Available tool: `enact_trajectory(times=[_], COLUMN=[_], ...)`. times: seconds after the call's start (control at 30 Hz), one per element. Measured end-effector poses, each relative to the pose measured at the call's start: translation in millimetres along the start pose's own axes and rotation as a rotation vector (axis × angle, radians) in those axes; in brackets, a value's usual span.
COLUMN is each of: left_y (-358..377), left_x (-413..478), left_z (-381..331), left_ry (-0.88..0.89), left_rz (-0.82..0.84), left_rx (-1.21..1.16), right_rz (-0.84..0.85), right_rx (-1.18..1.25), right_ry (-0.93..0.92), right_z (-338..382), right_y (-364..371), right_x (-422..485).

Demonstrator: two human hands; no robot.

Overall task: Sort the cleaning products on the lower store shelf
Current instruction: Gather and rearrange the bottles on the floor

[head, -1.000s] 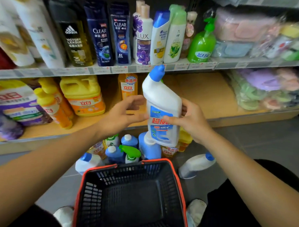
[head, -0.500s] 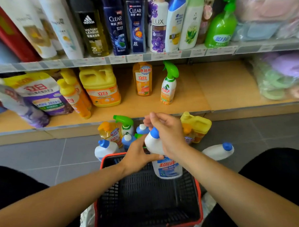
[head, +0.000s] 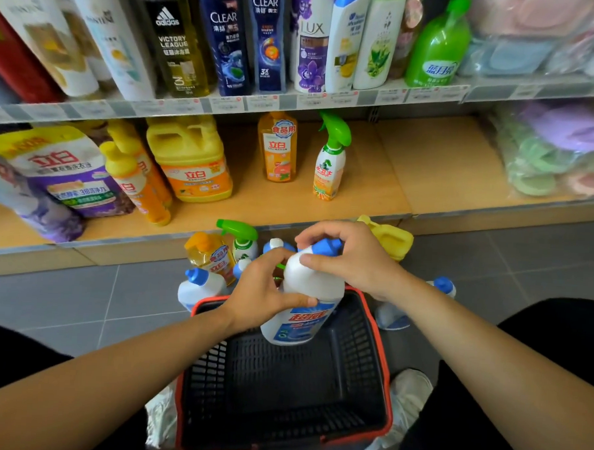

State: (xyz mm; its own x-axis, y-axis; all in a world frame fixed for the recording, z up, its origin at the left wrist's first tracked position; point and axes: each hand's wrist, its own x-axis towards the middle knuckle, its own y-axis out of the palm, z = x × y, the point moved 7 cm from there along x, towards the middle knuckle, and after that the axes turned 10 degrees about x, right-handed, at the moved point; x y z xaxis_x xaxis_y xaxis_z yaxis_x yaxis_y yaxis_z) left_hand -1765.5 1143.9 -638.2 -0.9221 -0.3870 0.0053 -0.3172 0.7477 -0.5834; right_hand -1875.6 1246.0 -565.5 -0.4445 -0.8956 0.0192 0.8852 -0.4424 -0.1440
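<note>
A white bottle (head: pixel 311 293) is held at frame centre over the basket (head: pixel 382 347). Its body is gripped by the left hand (head: pixel 263 291), fingers curled round it. Its blue-capped neck is clasped by the right hand (head: pixel 352 258).

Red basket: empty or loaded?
Empty. The basket shows a bare mesh floor; the white bottle hangs over its far end, gripped by left hand and right hand.

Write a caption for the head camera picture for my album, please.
Left hand and right hand grip a white blue-capped bottle over a red-rimmed basket by the lower shelf.
</note>
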Motion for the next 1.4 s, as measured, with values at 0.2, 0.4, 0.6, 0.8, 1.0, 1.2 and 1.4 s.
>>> enact_trajectory(times=[0.2,0.4,0.6,0.8,1.0,1.2,1.4], left_y=[-6.0,-1.4,7.6,-8.2,-8.3,-8.0,-13.2], left_x=[2.8,3.9,7.4,20.9,19.7,16.6,19.4], left_z=[-7.4,-4.6,-3.6,-13.6,-10.6,-11.1,-19.0], left_ry=[0.054,0.03,-0.007,0.041,-0.003,-0.029,0.007], left_rz=[0.023,0.132,0.121,0.198,0.419,0.439,0.412], left_rx=[0.061,-0.084,-0.119,-0.152,-0.194,-0.164,-0.059], right_rz=[0.12,0.012,-0.04,0.055,0.055,-0.013,0.031], right_rx=[-0.345,-0.195,-0.15,-0.101,-0.251,-0.34,-0.178], right_ry=[-0.017,-0.034,-0.06,-0.1,-0.126,-0.042,0.035], right_z=[5.5,15.1,24.0,33.7,32.8,23.2,16.4], right_y=[-12.6,-17.6,-26.0,-37.2,-35.4,-43.5,-41.1], right_x=[1.5,-1.1,-0.7,3.0,2.2,3.9,6.0])
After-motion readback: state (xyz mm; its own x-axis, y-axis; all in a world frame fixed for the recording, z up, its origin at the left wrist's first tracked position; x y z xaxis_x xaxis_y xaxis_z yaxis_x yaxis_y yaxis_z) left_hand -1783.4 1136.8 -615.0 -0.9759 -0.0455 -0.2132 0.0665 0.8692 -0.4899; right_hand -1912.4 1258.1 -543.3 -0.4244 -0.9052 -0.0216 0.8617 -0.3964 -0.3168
